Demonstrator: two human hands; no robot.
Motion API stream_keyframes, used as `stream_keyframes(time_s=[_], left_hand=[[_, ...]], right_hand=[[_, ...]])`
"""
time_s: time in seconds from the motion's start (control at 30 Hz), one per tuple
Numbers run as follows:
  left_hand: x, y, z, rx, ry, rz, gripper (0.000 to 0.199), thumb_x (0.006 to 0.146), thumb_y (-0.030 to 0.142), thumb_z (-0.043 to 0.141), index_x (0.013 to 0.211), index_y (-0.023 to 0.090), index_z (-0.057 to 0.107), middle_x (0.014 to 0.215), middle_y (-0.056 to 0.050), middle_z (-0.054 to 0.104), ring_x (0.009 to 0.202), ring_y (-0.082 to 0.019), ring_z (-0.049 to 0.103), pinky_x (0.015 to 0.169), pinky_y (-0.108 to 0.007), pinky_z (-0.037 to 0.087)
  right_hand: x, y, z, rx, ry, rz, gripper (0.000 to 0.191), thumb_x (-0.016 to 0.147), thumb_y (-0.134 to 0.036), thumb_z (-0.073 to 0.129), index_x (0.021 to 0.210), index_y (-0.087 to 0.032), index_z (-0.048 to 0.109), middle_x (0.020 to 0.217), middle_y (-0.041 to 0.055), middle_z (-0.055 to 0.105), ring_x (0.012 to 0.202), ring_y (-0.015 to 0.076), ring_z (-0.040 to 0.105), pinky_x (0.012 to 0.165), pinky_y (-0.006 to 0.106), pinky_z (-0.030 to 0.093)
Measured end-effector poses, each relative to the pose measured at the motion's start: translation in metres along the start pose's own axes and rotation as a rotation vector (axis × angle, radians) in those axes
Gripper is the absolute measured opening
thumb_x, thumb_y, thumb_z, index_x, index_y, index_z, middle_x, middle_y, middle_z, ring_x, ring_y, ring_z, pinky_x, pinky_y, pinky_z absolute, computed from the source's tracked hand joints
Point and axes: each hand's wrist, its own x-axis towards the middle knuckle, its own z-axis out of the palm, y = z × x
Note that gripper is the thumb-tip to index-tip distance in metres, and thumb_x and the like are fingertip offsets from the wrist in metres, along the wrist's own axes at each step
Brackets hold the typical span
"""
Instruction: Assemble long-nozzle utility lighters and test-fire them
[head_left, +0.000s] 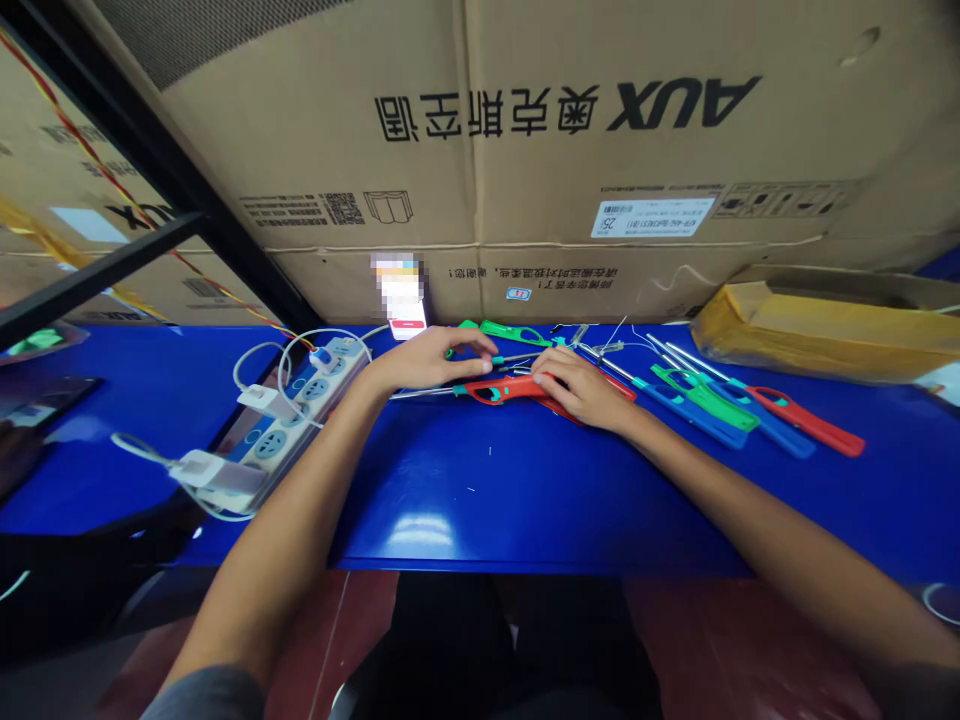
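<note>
My left hand (pixel 435 357) reaches over the back of the blue table, fingers curved and apart, above metal rods and beside a red lighter (pixel 510 388). The palm side is hidden, and nothing shows between thumb and fingers. My right hand (pixel 576 385) rests on the right part of the red lighters, its fingers bent round a red handle. Green lighter parts (pixel 514 332) lie behind the hands. To the right are blue lighters (pixel 694 412), a green one (pixel 705 398) and another red one (pixel 814 422), their metal tubes pointing to the back left.
A white power strip (pixel 289 425) with plugged chargers and cables lies left of my left forearm. A lit phone (pixel 407 305) leans on the large cardboard box (pixel 525 200) behind. An open taped carton (pixel 832 330) stands back right. A black frame (pixel 187 160) rises at left.
</note>
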Motion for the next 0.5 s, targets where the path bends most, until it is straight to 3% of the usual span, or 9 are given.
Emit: stream_keyframes(time_s=[0.1, 0.23, 0.3, 0.37, 0.43, 0.5], left_hand=[[-0.004, 0.002, -0.008, 0.144, -0.057, 0.000, 0.032, 0.090, 0.045, 0.078, 0.113, 0.023, 0.080, 0.105, -0.005, 0.082, 0.089, -0.022, 0.077, 0.076, -0.029, 0.056], [-0.004, -0.003, -0.010, 0.195, -0.076, 0.006, 0.025, 0.097, 0.035, 0.065, 0.111, 0.023, 0.081, 0.084, -0.001, 0.079, 0.066, -0.016, 0.070, 0.059, -0.025, 0.046], [-0.003, -0.001, -0.007, 0.191, -0.063, 0.009, 0.026, 0.096, 0.033, 0.066, 0.115, 0.025, 0.082, 0.080, 0.000, 0.079, 0.062, -0.016, 0.068, 0.057, -0.025, 0.044], [-0.001, 0.003, -0.003, 0.186, -0.030, 0.038, 0.025, 0.095, 0.033, 0.070, 0.115, 0.027, 0.083, 0.083, 0.000, 0.081, 0.063, -0.016, 0.070, 0.059, -0.026, 0.046], [0.001, 0.009, 0.002, 0.196, 0.012, 0.090, 0.023, 0.095, 0.032, 0.072, 0.114, 0.029, 0.084, 0.092, -0.001, 0.083, 0.070, -0.017, 0.073, 0.065, -0.027, 0.049], [0.002, 0.014, 0.006, 0.242, 0.053, 0.145, 0.023, 0.097, 0.031, 0.070, 0.115, 0.030, 0.084, 0.097, -0.003, 0.084, 0.075, -0.018, 0.075, 0.069, -0.029, 0.051]], right_hand=[[0.001, 0.012, -0.003, 0.084, 0.101, 0.089, 0.035, 0.113, -0.041, 0.043, 0.094, -0.022, 0.066, 0.102, 0.0092, 0.068, 0.097, 0.0257, 0.065, 0.093, 0.044, 0.050], [0.001, 0.017, -0.005, 0.193, 0.162, 0.187, 0.039, 0.109, -0.050, 0.049, 0.088, -0.022, 0.067, 0.098, 0.0082, 0.069, 0.094, 0.0251, 0.066, 0.091, 0.044, 0.052], [0.000, 0.012, -0.007, 0.345, 0.105, 0.260, 0.033, 0.106, -0.050, 0.056, 0.095, -0.023, 0.069, 0.092, 0.0061, 0.072, 0.088, 0.0237, 0.069, 0.086, 0.042, 0.055], [0.000, 0.001, -0.010, 0.589, -0.046, 0.353, 0.028, 0.102, -0.048, 0.064, 0.116, -0.024, 0.071, 0.089, 0.0041, 0.076, 0.078, 0.0215, 0.073, 0.077, 0.039, 0.059], [0.000, -0.010, -0.016, 0.816, -0.195, 0.410, 0.039, 0.098, -0.045, 0.070, 0.129, -0.023, 0.069, 0.103, 0.0085, 0.081, 0.075, 0.0206, 0.075, 0.066, 0.034, 0.060], [0.000, -0.019, -0.024, 0.947, -0.239, 0.448, 0.051, 0.095, -0.042, 0.074, 0.141, -0.021, 0.065, 0.112, 0.0111, 0.081, 0.074, 0.0196, 0.076, 0.059, 0.030, 0.059]])
